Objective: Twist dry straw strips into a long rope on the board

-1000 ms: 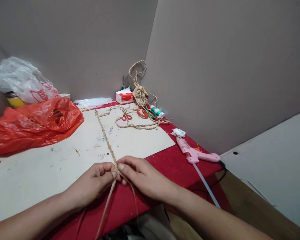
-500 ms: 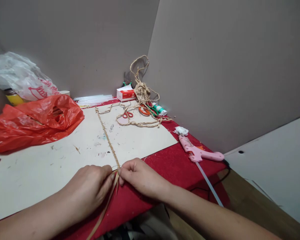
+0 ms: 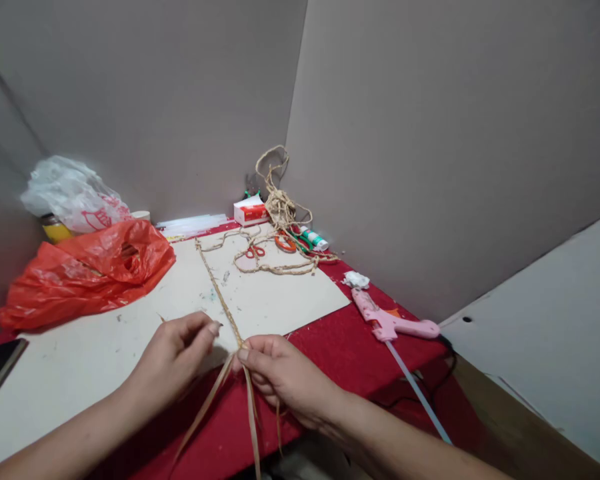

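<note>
A thin braided straw cord (image 3: 220, 295) runs down the white board to the table's near edge. My right hand (image 3: 285, 373) pinches its near end between thumb and fingers. Below that grip, loose flat straw strands (image 3: 251, 417) fan out and hang over the edge. Just left of the cord and apart from it is my left hand (image 3: 183, 350), with thumb and fingertips pressed together. A tiny dark bit shows at those fingertips, too small to name.
A red plastic bag (image 3: 93, 273) lies on the white board (image 3: 290, 293) at left. Behind are a tangled straw rope (image 3: 281, 208), red-handled scissors (image 3: 255, 251) and a small red-and-white box (image 3: 251, 211). A pink glue gun (image 3: 393, 325) rests on the red cloth (image 3: 325, 333) at right.
My left hand has drawn up and left, away from the cord's end. The strands have spread apart below my right hand, which keeps its pinch. The view has tilted up slightly.
</note>
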A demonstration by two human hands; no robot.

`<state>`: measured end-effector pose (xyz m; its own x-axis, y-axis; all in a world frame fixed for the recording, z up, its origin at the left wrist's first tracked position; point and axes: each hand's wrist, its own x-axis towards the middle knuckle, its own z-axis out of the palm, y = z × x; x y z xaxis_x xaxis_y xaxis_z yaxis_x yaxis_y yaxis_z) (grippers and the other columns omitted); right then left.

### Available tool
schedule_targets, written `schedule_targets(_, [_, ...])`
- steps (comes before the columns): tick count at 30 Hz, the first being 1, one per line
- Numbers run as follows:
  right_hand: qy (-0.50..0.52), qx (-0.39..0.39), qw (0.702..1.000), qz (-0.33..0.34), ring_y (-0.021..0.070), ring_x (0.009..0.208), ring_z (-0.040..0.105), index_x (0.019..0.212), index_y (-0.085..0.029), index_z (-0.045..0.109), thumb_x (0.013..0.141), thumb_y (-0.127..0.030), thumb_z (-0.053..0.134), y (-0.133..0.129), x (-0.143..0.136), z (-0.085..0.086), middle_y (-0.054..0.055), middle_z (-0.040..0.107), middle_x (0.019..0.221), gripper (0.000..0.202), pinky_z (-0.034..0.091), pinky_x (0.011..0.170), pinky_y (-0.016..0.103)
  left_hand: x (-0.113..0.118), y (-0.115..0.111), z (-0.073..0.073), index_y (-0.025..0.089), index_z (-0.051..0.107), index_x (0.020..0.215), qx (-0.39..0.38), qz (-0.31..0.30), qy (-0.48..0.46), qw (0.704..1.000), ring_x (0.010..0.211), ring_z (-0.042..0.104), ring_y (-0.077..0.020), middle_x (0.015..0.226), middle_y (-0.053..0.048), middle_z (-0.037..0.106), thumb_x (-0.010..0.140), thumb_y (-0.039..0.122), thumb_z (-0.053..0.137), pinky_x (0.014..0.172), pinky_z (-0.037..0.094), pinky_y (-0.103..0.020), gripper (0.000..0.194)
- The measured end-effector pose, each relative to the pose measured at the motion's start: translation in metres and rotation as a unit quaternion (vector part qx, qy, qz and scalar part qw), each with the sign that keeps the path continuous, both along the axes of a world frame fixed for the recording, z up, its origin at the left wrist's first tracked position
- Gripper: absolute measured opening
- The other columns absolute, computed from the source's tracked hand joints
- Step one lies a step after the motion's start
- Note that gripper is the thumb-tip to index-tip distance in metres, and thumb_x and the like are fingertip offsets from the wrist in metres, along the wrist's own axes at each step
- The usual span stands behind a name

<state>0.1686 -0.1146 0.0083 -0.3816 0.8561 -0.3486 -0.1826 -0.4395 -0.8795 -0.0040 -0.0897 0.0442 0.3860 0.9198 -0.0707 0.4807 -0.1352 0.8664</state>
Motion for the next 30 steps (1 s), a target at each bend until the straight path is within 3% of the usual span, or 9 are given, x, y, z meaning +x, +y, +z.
schedule_targets(2, [0.011, 0.011, 1.000, 0.001, 0.0049, 0.035, 0.013, 0.075, -0.016, 0.055, 0.080, -0.040, 0.056, 0.003, -0.001, 0.004, -0.012, 0.025, 0.041, 0.024, 0.007, 0.035, 0.020, 0.003, 0.008, -0.004, 0.014, 0.059, 0.073, -0.088, 0.023, -0.097, 0.991, 0.058, 0.045, -0.0113, 0.059, 0.001, 0.053, 0.079, 0.052, 0.052, 0.057, 0.034, -0.022, 0.039])
schedule_targets(6, [-0.011, 0.057, 0.998, 0.001, 0.0036, 0.036, 0.017, 0.061, -0.015, 0.050, 0.076, -0.045, 0.060, 0.011, -0.010, 0.009, -0.010, 0.028, 0.040, 0.035, 0.012, 0.037, 0.019, 0.018, -0.002, -0.021, 0.012, 0.061, 0.067, -0.214, -0.025, -0.256, 0.942, 0.060, 0.048, -0.0114, 0.062, -0.002, 0.058, 0.079, 0.054, 0.054, 0.063, 0.039, -0.024, 0.044])
schedule_targets(9, [0.014, 0.100, 0.994, 0.035, 0.0036, 0.038, 0.023, 0.057, -0.014, 0.053, 0.074, -0.050, 0.062, 0.018, -0.019, 0.008, -0.008, 0.033, 0.042, 0.040, 0.023, 0.042, 0.018, 0.026, -0.015, -0.027, 0.013, 0.067, 0.077, -0.237, 0.024, -0.346, 0.908, 0.067, 0.056, -0.0155, 0.072, -0.006, 0.065, 0.076, 0.052, 0.060, 0.069, 0.043, -0.027, 0.040])
schedule_targets(13, [0.067, 0.118, 0.988, 0.079, 0.0069, 0.043, 0.038, 0.072, -0.012, 0.065, 0.074, -0.054, 0.058, 0.027, -0.028, 0.005, -0.004, 0.044, 0.047, 0.043, 0.038, 0.053, 0.022, 0.027, -0.017, -0.027, 0.014, 0.071, 0.087, -0.269, 0.079, -0.416, 0.865, 0.077, 0.063, -0.0205, 0.079, -0.009, 0.069, 0.071, 0.048, 0.067, 0.076, 0.046, -0.032, 0.037])
schedule_targets(17, [0.068, 0.152, 0.982, 0.090, 0.0076, 0.044, 0.039, 0.080, -0.010, 0.068, 0.079, -0.050, 0.054, 0.033, -0.033, 0.007, -0.003, 0.045, 0.049, 0.042, 0.040, 0.056, 0.023, 0.022, -0.011, -0.023, 0.015, 0.072, 0.089, -0.274, 0.091, -0.457, 0.842, 0.084, 0.064, -0.0219, 0.084, -0.010, 0.070, 0.070, 0.041, 0.071, 0.080, 0.047, -0.033, 0.033])
schedule_targets(21, [-0.022, 0.217, 0.971, 0.096, 0.0075, 0.047, 0.033, 0.082, -0.012, 0.067, 0.086, -0.035, 0.045, 0.039, -0.034, 0.011, -0.004, 0.039, 0.051, 0.032, 0.036, 0.053, 0.020, 0.018, -0.005, -0.028, 0.013, 0.071, 0.090, -0.269, 0.112, -0.460, 0.838, 0.082, 0.065, -0.0236, 0.085, -0.011, 0.070, 0.066, 0.039, 0.075, 0.078, 0.048, -0.034, 0.036])
schedule_targets(24, [-0.158, 0.288, 0.935, 0.135, 0.0084, 0.052, 0.035, 0.078, -0.012, 0.065, 0.085, -0.025, 0.042, 0.045, -0.029, 0.019, -0.003, 0.042, 0.057, 0.027, 0.032, 0.050, 0.019, 0.011, 0.006, -0.031, 0.013, 0.070, 0.087, -0.239, 0.170, -0.460, 0.838, 0.079, 0.066, -0.0217, 0.085, -0.010, 0.070, 0.067, 0.035, 0.075, 0.073, 0.050, -0.031, 0.030])
schedule_targets(27, [-0.303, 0.346, 0.867, 0.192, 0.0099, 0.054, 0.041, 0.072, -0.013, 0.065, 0.083, -0.029, 0.045, 0.059, -0.019, 0.031, -0.001, 0.051, 0.060, 0.027, 0.032, 0.051, 0.020, 0.000, 0.023, -0.024, 0.012, 0.067, 0.082, -0.198, 0.251, -0.443, 0.837, 0.077, 0.066, -0.0187, 0.086, -0.010, 0.070, 0.071, 0.024, 0.071, 0.069, 0.052, -0.026, 0.017])
schedule_targets(30, [-0.397, 0.405, 0.817, 0.101, 0.0137, 0.065, 0.053, 0.078, -0.015, 0.068, 0.084, -0.032, 0.046, 0.091, -0.006, 0.039, 0.004, 0.064, 0.072, 0.028, 0.036, 0.059, 0.022, -0.016, 0.041, -0.005, 0.012, 0.063, 0.085, -0.160, 0.311, -0.432, 0.832, 0.072, 0.065, -0.0155, 0.086, -0.010, 0.068, 0.078, 0.015, 0.062, 0.064, 0.053, -0.025, 0.008])
